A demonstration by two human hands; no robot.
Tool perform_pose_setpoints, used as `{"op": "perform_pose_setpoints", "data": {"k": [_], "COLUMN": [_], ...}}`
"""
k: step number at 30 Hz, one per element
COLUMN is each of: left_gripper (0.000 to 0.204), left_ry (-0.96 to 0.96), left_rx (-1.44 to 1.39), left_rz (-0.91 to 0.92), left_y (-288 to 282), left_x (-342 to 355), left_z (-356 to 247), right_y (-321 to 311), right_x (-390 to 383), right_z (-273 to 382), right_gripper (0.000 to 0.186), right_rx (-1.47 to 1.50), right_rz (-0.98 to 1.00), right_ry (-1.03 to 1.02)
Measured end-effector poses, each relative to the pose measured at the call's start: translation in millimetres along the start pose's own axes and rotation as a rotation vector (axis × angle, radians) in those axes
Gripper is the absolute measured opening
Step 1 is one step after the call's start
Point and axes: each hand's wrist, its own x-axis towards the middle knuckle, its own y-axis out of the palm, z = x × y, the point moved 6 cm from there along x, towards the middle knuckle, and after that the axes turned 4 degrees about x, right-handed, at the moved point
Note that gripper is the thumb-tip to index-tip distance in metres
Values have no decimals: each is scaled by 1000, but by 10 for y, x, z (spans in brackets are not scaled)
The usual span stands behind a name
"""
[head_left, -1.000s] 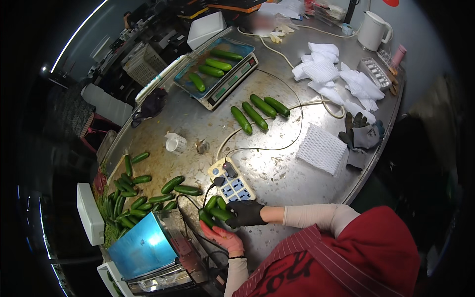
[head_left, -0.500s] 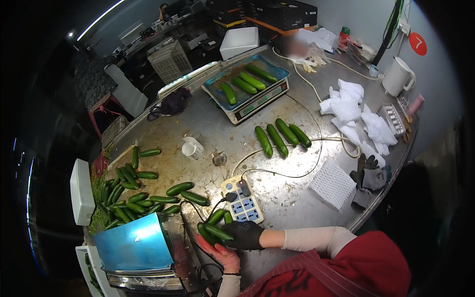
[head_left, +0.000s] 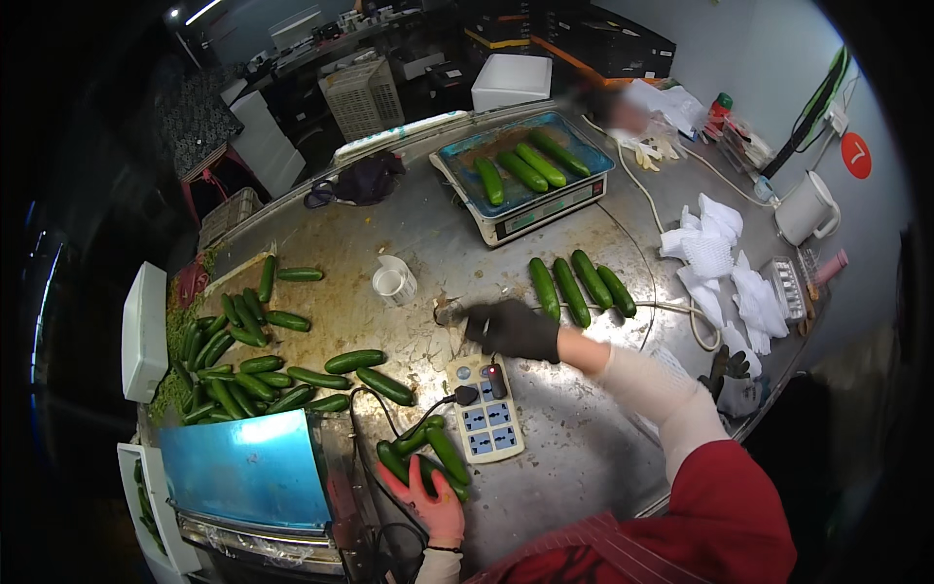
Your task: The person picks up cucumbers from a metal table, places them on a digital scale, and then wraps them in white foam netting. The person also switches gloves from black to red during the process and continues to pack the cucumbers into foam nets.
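Observation:
My left hand (head_left: 428,504), in a pinkish-red glove, is at the lower middle with its fingers around several green cucumbers (head_left: 449,456) bunched at the table's near side. My right hand (head_left: 516,329), in a black glove, reaches across beyond the power strip (head_left: 489,419). Its fingertips point left at a small round brownish item (head_left: 448,311) on the table, whose kind I cannot make out. Nothing shows in its grasp. A white cup-like container (head_left: 394,281) stands left of that item.
Loose cucumbers (head_left: 258,384) are heaped at the left behind a blue-topped metal appliance (head_left: 248,467). Four-sided scale (head_left: 525,185) bears several cucumbers; more cucumbers (head_left: 576,289) lie in a row before it. Cables, white foam sleeves (head_left: 715,238) and a kettle (head_left: 808,208) occupy the right.
My right hand has left the cucumbers and moved up and away to the small round item. My left hand stays at the cucumbers, slightly lower. The whole view has shifted a little.

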Motion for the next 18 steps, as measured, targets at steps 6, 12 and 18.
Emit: {"op": "perform_pose_setpoints", "data": {"k": [6,12,18], "left_gripper": [38,35,38], "left_ry": [-5,-20,21], "left_rx": [-83,25,53], "left_rz": [6,6,-22], "left_y": [42,44,-31], "left_x": [-8,80,44], "left_z": [68,-31,-99], "right_y": [-1874,-2212,-2043], "right_x": [955,1391,1736], "right_z": [-403,-724,-768], "right_gripper": [30,44,66], "right_rx": [-356,-480,-938], "right_rz": [-577,-686,-657], "right_ry": [51,199,27]}}
